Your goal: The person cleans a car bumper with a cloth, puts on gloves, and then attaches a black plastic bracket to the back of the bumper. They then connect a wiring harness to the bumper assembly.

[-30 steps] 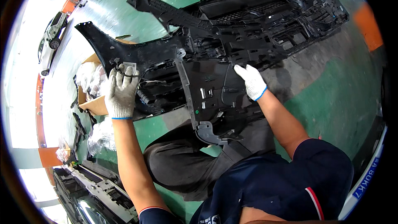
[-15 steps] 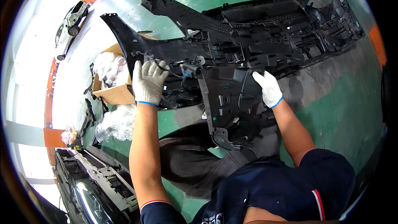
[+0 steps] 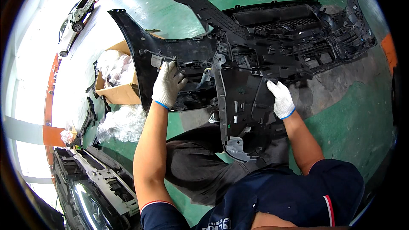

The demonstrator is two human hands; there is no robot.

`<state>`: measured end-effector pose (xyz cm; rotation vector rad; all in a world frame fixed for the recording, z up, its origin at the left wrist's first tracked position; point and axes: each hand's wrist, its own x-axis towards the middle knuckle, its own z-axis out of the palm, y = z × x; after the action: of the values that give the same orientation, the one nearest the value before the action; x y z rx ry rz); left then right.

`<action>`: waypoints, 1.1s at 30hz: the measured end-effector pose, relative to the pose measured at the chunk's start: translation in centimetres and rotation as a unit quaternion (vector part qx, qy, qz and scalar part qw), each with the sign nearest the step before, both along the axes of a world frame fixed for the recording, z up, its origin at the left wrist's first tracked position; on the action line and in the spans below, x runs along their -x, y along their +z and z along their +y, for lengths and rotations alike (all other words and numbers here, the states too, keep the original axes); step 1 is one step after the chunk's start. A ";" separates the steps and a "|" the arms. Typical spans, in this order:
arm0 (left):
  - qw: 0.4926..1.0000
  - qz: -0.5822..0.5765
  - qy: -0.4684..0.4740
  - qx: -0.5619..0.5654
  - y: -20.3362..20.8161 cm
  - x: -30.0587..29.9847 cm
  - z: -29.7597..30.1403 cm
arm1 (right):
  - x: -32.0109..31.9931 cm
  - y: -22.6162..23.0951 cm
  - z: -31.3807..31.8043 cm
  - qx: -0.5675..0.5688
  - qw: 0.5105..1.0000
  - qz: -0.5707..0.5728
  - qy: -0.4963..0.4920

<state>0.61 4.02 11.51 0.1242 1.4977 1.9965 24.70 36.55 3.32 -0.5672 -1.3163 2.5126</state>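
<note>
A large black car bumper (image 3: pixel 149 76) lies with its inner side up, other black parts piled over it. My left hand (image 3: pixel 169 86), in a white knit glove, is at its left end. The fingers are bent at a thin wiring harness (image 3: pixel 161 54); the fingertips are partly hidden. My right hand (image 3: pixel 280 99), gloved too, pinches the right edge of a black plastic panel (image 3: pixel 238 98). That panel tilts toward me above my knees, with a grey bracket (image 3: pixel 236 148) at its near end. A long black arm (image 3: pixel 196 4) rises from the pile at the far side.
A cardboard box (image 3: pixel 121 96) of plastic wrap and a clear plastic bundle (image 3: pixel 123 124) stand left of the bumper. A car front-end assembly with a headlight (image 3: pixel 89 204) lies at the near left. A white car (image 3: pixel 72 27) stands far left on the green floor (image 3: pixel 341 115).
My left hand has turned and moved slightly right and down. The panel has shifted right with my right hand on it. The long black arm now points more steeply upward.
</note>
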 end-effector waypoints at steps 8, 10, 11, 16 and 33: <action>1.000 -0.005 -0.003 -0.024 -0.4 1.1 -0.3 | 1.7 0.3 -3.2 0.025 0.997 0.024 0.064; 0.995 -0.022 0.093 0.008 0.9 0.0 0.8 | 2.1 0.8 -3.7 -0.017 0.995 0.021 0.091; 0.994 -0.009 0.104 0.026 0.7 0.0 0.7 | 2.4 2.1 -4.8 -0.014 0.995 0.038 0.096; 0.994 -0.025 0.082 -0.070 -2.6 3.4 -2.6 | 5.0 0.9 -7.0 -0.055 0.990 0.042 0.121; 0.989 -0.056 0.097 -0.096 1.6 0.7 -3.1 | 1.9 2.7 -2.6 0.089 0.993 0.027 0.066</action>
<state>-0.11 0.88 13.13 -0.0549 1.2877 2.2614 22.78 33.90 5.97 -0.4576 -1.1534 2.7525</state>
